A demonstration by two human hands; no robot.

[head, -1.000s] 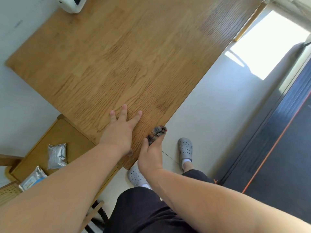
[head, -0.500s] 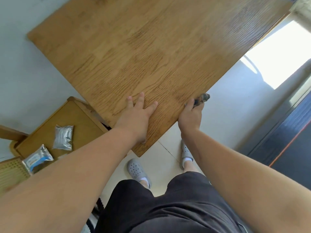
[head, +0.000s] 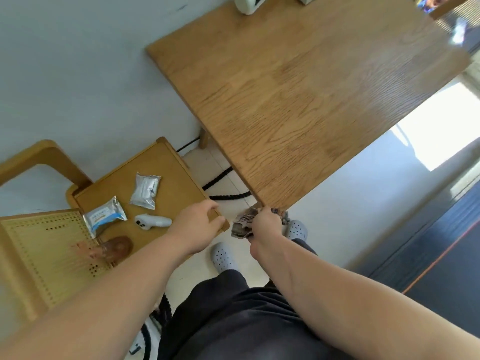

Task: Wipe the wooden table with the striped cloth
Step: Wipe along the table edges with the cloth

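Note:
The wooden table (head: 298,100) fills the upper right of the head view, its near corner just above my hands. My right hand (head: 265,224) is shut on the crumpled striped cloth (head: 242,224), held just below and off that corner, over the floor. My left hand (head: 197,227) hovers over the corner of the low side table, fingers curled with nothing visible in them. Part of the cloth is hidden behind my right hand.
A low wooden side table (head: 166,172) at left holds two foil packets (head: 145,190), a white remote-like device (head: 152,221) and a brown object (head: 117,249). A cane chair seat (head: 44,255) is far left. Black cables (head: 223,188) lie on the floor. A white device (head: 249,3) stands at the table's far edge.
My left hand has lifted off the tabletop and moved left over the side table. My right hand has drawn the cloth back off the table's near corner. The view has swung left.

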